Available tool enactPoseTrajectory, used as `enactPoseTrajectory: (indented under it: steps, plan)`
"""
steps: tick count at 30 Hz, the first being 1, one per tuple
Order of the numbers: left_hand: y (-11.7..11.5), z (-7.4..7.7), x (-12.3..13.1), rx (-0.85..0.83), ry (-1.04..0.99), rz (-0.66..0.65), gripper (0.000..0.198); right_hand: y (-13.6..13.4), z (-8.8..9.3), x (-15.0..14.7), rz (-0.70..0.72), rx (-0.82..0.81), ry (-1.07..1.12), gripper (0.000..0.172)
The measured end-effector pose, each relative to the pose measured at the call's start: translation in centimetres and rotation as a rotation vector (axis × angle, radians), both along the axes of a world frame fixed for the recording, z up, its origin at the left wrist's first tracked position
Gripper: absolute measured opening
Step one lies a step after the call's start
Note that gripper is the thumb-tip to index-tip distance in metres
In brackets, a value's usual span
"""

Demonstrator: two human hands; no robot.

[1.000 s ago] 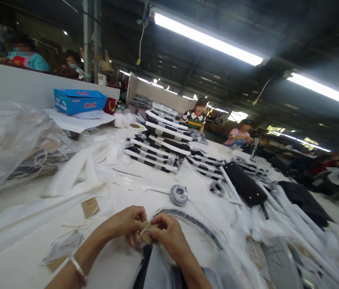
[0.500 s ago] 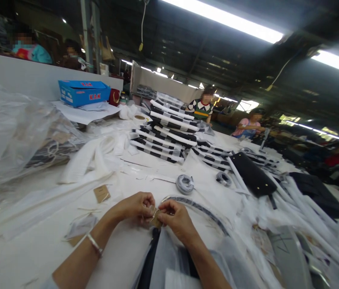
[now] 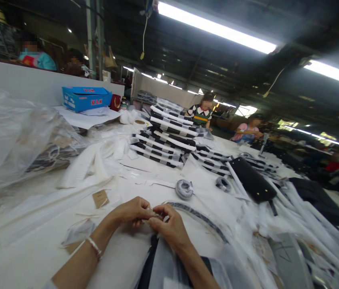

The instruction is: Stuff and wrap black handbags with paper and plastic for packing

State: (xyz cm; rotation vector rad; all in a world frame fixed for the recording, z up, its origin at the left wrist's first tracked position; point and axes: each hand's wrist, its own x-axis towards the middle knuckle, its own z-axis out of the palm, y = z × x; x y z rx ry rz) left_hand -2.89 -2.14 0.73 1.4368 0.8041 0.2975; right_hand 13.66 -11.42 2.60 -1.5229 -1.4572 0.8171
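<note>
Nearest us, on the tabletop (image 3: pixel 124 259), lies a clear plastic wrapping (image 3: pixel 161 267) with a black strap (image 3: pixel 147 263) running up under our hands. Just above the strap's end, our left hand (image 3: pixel 134 211) and right hand (image 3: pixel 171 225) meet, fingertips of each pinched together on what we take to be a small tan tag (image 3: pixel 157 216), nearly all of it covered by our fingers. We judge that we are in the middle of working the tag's string, perhaps fastening it; whether a knot is made we cannot tell. The next move seems to call for light, exact fingertips, with one hand steadying the tag while the other guides the string. Half a second ago the tag's face and string showed between our fingers; now the fingers close over them, while the loose brown card (image 3: pixel 100 198) beyond our left wrist lies as it did. Farther off we have a grey coil (image 3: pixel 184 196), then the stack of black-and-white wrapped goods (image 3: pixel 172 129), and behind, at the left, a blue box (image 3: pixel 86 100).
</note>
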Motion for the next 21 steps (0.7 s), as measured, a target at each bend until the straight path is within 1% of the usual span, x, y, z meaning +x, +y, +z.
enactPoseTrajectory:
  steps: [2,7,10,12,18,21]
  plan:
    - [-0.1,-0.1,0.1,0.015,0.015,-0.027,0.040,-0.1,0.1,-0.3,-0.002,0.004,-0.050,0.024]
    - [-0.2,-0.4,0.7,0.071,0.024,-0.068,0.050,-0.2,-0.5,-0.6,-0.059,0.067,-0.205,0.015]
    - [-0.1,-0.5,0.7,0.080,0.026,-0.088,0.052,-0.2,-0.8,-0.4,-0.062,0.093,-0.214,0.015]
    - [0.1,-0.4,0.5,0.088,0.024,-0.088,0.050,0.0,-0.8,-0.2,-0.047,0.079,-0.207,0.015]
    - [0.2,0.4,-0.4,0.085,-0.016,-0.048,0.047,0.2,-0.5,0.7,0.005,0.022,-0.192,0.006]
    - [0.2,0.6,-0.5,0.090,-0.015,-0.043,0.043,0.1,-0.6,1.0,0.034,0.004,-0.201,0.007]
